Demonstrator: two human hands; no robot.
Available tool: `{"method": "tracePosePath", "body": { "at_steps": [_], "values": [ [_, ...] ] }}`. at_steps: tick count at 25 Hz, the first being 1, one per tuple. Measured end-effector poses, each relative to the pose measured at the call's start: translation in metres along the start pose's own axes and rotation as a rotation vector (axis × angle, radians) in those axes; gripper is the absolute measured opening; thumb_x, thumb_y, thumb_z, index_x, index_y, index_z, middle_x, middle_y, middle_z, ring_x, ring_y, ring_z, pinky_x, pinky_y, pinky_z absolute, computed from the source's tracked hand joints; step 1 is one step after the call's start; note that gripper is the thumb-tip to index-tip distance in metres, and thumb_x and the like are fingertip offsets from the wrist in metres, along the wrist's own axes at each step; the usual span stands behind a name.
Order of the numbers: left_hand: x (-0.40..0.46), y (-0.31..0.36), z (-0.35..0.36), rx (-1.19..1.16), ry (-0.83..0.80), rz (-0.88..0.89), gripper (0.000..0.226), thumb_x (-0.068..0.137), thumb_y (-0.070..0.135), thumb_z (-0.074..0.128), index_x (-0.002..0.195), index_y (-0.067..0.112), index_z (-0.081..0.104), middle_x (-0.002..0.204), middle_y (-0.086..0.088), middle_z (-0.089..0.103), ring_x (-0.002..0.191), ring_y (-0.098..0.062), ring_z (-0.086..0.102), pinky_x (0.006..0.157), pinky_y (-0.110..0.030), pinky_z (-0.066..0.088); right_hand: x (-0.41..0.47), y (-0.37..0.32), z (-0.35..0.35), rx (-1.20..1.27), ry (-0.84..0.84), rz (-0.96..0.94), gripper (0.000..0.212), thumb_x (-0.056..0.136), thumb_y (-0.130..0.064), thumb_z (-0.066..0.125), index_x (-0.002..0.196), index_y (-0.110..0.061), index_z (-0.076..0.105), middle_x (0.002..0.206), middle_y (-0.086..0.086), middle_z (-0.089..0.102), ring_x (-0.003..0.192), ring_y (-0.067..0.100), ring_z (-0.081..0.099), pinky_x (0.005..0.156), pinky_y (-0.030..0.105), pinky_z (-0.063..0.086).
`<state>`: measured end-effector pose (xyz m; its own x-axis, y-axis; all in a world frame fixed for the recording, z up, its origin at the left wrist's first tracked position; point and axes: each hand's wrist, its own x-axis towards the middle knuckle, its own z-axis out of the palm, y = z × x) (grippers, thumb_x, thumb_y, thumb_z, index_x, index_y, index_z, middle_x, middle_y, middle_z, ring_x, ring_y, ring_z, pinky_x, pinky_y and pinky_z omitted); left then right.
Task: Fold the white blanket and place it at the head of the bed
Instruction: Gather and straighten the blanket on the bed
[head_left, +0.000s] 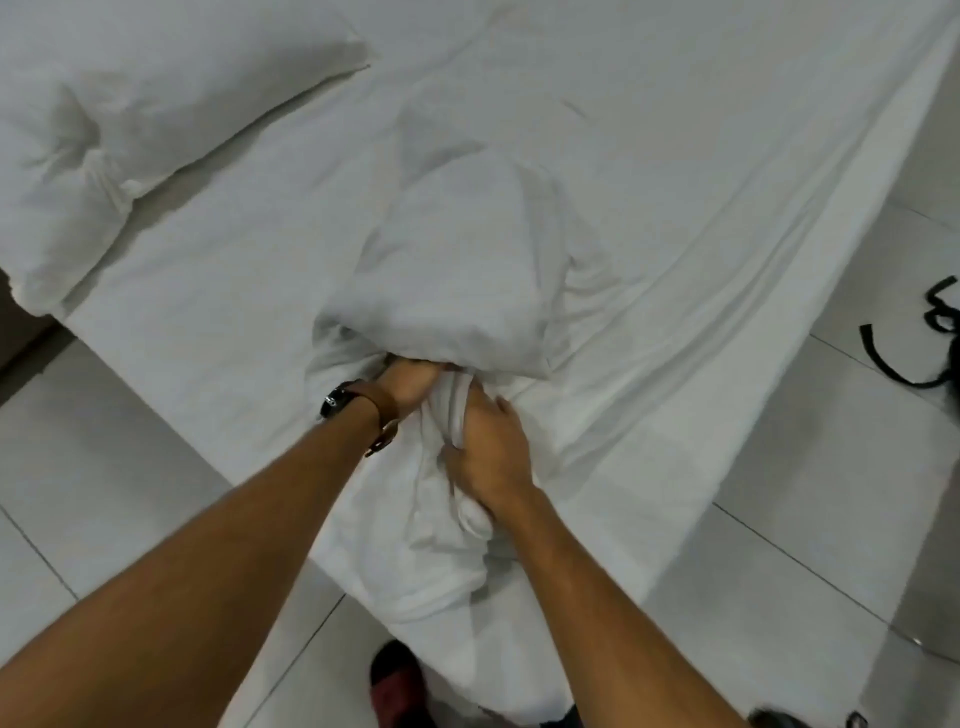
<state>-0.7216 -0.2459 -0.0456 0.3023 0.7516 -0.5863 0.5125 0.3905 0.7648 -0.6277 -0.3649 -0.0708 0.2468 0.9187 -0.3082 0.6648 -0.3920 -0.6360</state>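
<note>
1. At the near corner of the bed, the blanket lay in a puffed, half-folded bundle on the sheet, its loose end trailing over the corner towards me, well apart from the pillows at the head
2. My left hand, with the watch on its wrist, was pushed under the bundle's near edge; its fingers were hidden by cloth, so I could not tell whether they were curled around anything
3. My right hand pressed on the bunched cloth just beside the left, thumb and fingers closed around a gathered ridge of it
4. Blanket and sheet were both white and rumpled together there, so I judged I might have pinched the sheet too; lifting would then have dragged it off the mattress
5. With both hands close together at one end, the far part of the bundle had no support; I thought a lift could let the folds slump open
6. The trailing end hung near the floor by my shoe; I judged it could brush the tiles or catch underfoot
</note>
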Motion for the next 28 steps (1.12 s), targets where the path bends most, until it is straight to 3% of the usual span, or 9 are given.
{"method": "tracePosePath", "body": {
  "at_steps": [4, 7, 11, 15, 17, 19, 22, 25, 28],
  "values": [
    [0.005, 0.003, -0.007, 0.369, -0.008, 0.093, 0.099, 0.08, 0.072, 0.074, 0.162, 0.032, 0.037, 0.166, 0.008, 0.041, 0.156, -0.021, 0.035, 0.129, -0.041, 0.027, -0.033, -0.067, 0.031, -0.16, 0.089, -0.063, 0.034, 0.08, -0.001, 0.079, 0.113, -0.009, 0.074, 0.08, 0.008, 0.077, 0.066, 0.028, 0.075, 0.054, 0.03, 0.039],
    [0.006, -0.007, -0.037, 0.719, -0.057, 0.012, 0.104, 0.084, 0.067, 0.075, 0.165, 0.019, 0.029, 0.17, -0.005, 0.035, 0.157, -0.03, 0.034, 0.128, -0.042, 0.029, -0.042, -0.091, 0.072, -0.372, 0.242, -0.214, 0.04, 0.046, -0.009, 0.096, 0.079, -0.023, 0.08, 0.044, -0.006, 0.056, 0.03, 0.014, 0.049, 0.045, 0.021, 0.017],
    [-0.01, -0.034, -0.087, 0.706, 0.015, 0.171, 0.148, 0.069, 0.045, 0.096, 0.168, 0.017, -0.011, 0.169, -0.021, 0.024, 0.153, -0.039, 0.036, 0.124, -0.05, 0.036, -0.092, -0.141, 0.142, -0.243, -0.047, -0.346, 0.058, 0.049, -0.014, 0.096, 0.103, -0.03, 0.084, 0.06, -0.001, 0.072, 0.045, 0.022, 0.067, 0.045, 0.023, 0.038],
    [-0.033, -0.055, -0.119, 0.755, 0.084, 0.323, 0.153, 0.065, 0.047, 0.096, 0.162, 0.042, -0.023, 0.173, -0.013, 0.005, 0.146, -0.04, 0.042, 0.109, -0.055, 0.05, -0.122, -0.172, 0.169, -0.107, -0.586, -0.226, 0.047, 0.095, -0.023, 0.08, 0.141, -0.027, 0.072, 0.136, 0.01, 0.076, 0.122, 0.032, 0.072, 0.11, 0.047, 0.054],
    [-0.031, -0.059, -0.14, 0.851, 0.142, 0.409, 0.143, 0.073, 0.04, 0.092, 0.161, 0.046, -0.021, 0.176, -0.005, -0.001, 0.135, -0.041, 0.052, 0.093, -0.055, 0.056, -0.122, -0.173, 0.157, 0.282, -0.677, 0.017, 0.034, 0.094, -0.04, 0.077, 0.128, -0.033, 0.08, 0.131, -0.006, 0.079, 0.122, 0.02, 0.071, 0.112, 0.046, 0.053],
    [-0.021, -0.057, -0.161, 0.882, 0.139, 0.448, 0.128, 0.083, 0.032, 0.082, 0.162, 0.047, -0.017, 0.176, -0.005, 0.006, 0.118, -0.043, 0.064, 0.08, -0.051, 0.057, -0.124, -0.16, 0.146, 0.649, -0.216, 0.318, 0.03, 0.09, -0.056, 0.073, 0.107, -0.034, 0.084, 0.109, -0.014, 0.083, 0.106, 0.008, 0.075, 0.105, 0.043, 0.058],
    [-0.01, -0.056, -0.186, 0.92, 0.111, 0.381, 0.112, 0.092, 0.034, 0.073, 0.167, 0.041, -0.01, 0.163, -0.013, 0.033, 0.11, -0.047, 0.066, 0.081, -0.048, 0.053, -0.116, -0.12, 0.136, 0.456, 0.697, 0.893, 0.076, 0.089, -0.056, 0.081, 0.15, -0.017, 0.058, 0.149, 0.012, 0.063, 0.14, 0.035, 0.058, 0.118, 0.053, 0.045],
    [-0.014, -0.067, -0.198, 0.894, 0.09, 0.361, 0.105, 0.095, 0.039, 0.071, 0.167, 0.041, -0.005, 0.146, -0.018, 0.049, 0.111, -0.049, 0.065, 0.09, -0.052, 0.055, -0.103, -0.1, 0.14, 0.71, 0.563, 1.137, 0.123, 0.075, -0.055, 0.094, 0.166, -0.009, 0.024, 0.159, 0.02, 0.05, 0.144, 0.043, 0.052, 0.118, 0.054, 0.046],
    [-0.017, -0.075, -0.207, 0.769, 0.117, 0.343, 0.1, 0.096, 0.036, 0.071, 0.168, 0.04, 0.001, 0.143, -0.019, 0.052, 0.117, -0.048, 0.063, 0.096, -0.05, 0.052, -0.102, -0.099, 0.138, 0.92, 0.557, 1.049, 0.077, 0.086, -0.021, 0.085, 0.15, -0.008, 0.044, 0.14, 0.018, 0.065, 0.111, 0.034, 0.067, 0.099, 0.044, 0.061]
  ]
}}
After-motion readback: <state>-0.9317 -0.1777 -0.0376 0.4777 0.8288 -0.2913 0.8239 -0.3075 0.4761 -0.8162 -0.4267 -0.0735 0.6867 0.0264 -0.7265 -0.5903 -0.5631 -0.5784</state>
